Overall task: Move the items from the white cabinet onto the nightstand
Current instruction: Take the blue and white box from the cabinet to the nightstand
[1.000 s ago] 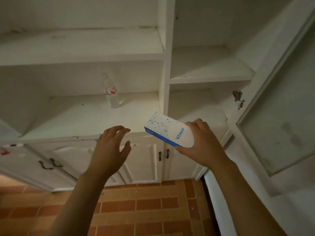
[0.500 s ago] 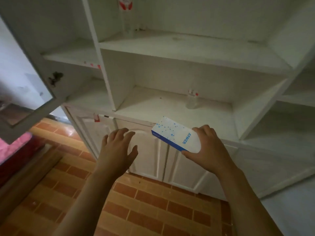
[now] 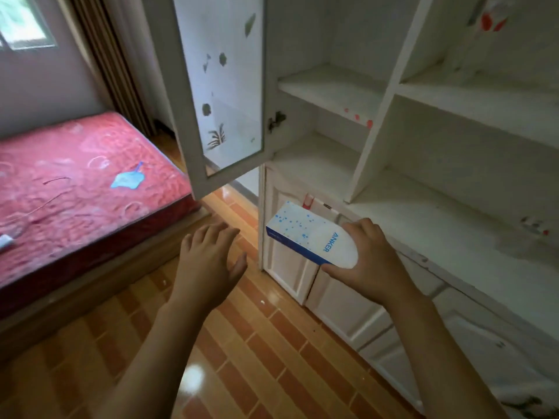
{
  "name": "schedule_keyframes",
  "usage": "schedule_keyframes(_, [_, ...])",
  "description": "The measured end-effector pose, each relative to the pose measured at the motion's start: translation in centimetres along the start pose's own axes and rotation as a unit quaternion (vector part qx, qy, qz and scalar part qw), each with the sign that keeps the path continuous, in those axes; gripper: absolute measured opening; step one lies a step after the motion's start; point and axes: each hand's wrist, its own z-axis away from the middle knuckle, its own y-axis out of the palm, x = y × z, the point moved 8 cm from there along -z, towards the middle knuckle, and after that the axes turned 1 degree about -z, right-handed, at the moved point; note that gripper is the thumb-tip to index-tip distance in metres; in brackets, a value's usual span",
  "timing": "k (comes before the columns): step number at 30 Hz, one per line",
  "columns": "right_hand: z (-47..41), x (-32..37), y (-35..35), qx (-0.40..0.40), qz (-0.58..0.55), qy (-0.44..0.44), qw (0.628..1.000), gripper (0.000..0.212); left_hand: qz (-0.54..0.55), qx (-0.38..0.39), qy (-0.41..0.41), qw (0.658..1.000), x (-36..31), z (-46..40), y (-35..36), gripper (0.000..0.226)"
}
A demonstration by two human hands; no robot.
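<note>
My right hand (image 3: 373, 261) grips a white and blue box (image 3: 305, 234) printed with blue dots and lettering, held out in front of the white cabinet (image 3: 378, 95). To its left my left hand (image 3: 208, 261) hovers with fingers spread, holding nothing. On the cabinet's top right shelf a blurred plastic bottle with a red label (image 3: 488, 22) stands. A small clear bottle (image 3: 534, 226) sits on the lower right shelf. No nightstand is in view.
The cabinet's glass door (image 3: 223, 86) hangs open to the left of the shelves. A bed with a red mattress (image 3: 75, 182) stands at left on a wooden base. Orange tiled floor (image 3: 257, 343) lies below my arms. Curtains hang behind the door.
The view has swung left, away from the shelves, bringing the bed and the open door into sight. Both hands keep the same pose, the right still holding the box.
</note>
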Motion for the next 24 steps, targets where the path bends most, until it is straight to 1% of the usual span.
schedule_keyframes(5, [-6.9,7.0,4.8,0.053,-0.013,-0.094,0.994,0.081,0.0,-0.031,-0.104,0.994,9.4,1.7,-1.2,0.055])
schedule_keyframes(8, [-10.9,10.9,8.6,0.087,-0.034,-0.145,0.985,0.078,-0.026,-0.038,-0.165,0.985,14.2,2.8,-1.5,0.054])
schedule_keyframes(11, [-14.8,14.5,12.4,0.113,-0.036,-0.208,0.971,0.081,-0.055,-0.04,-0.219,0.973,18.6,3.0,-1.9,0.054])
schedule_keyframes(14, [-18.6,18.0,15.4,0.145,-0.038,-0.267,0.952,0.08,-0.075,-0.047,-0.274,0.958,22.1,3.3,-2.9,0.05])
schedule_keyframes(17, [-21.6,21.7,17.7,0.171,-0.063,-0.312,0.932,0.077,-0.104,-0.055,-0.321,0.94,24.7,3.7,-4.2,0.053])
schedule_keyframes(20, [-23.5,26.1,20.4,0.195,-0.084,-0.368,0.905,0.075,-0.119,-0.069,-0.373,0.917,27.0,4.7,-5.5,0.055])
schedule_keyframes(24, [-24.5,32.3,23.8,0.221,-0.083,-0.442,0.866,0.076,-0.135,-0.097,-0.44,0.882,28.6,8.3,-7.2,0.051])
